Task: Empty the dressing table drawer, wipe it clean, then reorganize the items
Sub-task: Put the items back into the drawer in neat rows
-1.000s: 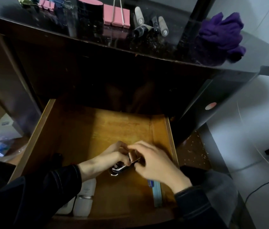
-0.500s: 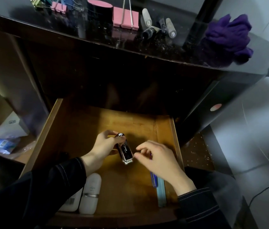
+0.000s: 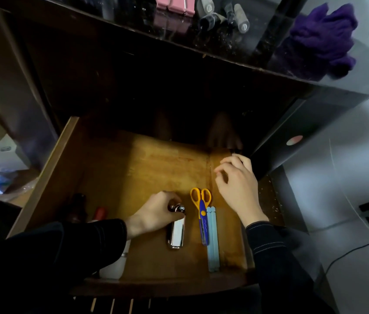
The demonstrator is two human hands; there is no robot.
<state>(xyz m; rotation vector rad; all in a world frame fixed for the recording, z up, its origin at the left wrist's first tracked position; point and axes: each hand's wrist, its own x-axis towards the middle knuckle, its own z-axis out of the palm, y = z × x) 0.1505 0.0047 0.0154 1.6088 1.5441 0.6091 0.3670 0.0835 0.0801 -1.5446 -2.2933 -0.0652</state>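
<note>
An open wooden drawer [image 3: 115,175] holds a few items. The left hand [image 3: 154,214] grips the cap of a shiny bottle [image 3: 176,232] lying near the front, beside scissors [image 3: 200,209]. It looks hard, slick and breakable; better held by its body. The right hand [image 3: 238,186] hovers empty, fingers loosely curled.

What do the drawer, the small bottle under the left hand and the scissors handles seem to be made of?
Drawer: wood with an amber varnish; grain streaks and a soft sheen show. Small bottle: a mirror-bright body, probably metal or metallised glass, with a dark glossy cap; the left hand rests on its top. Scissors: smooth orange loops and a blue shank, most likely moulded plastic.
</note>
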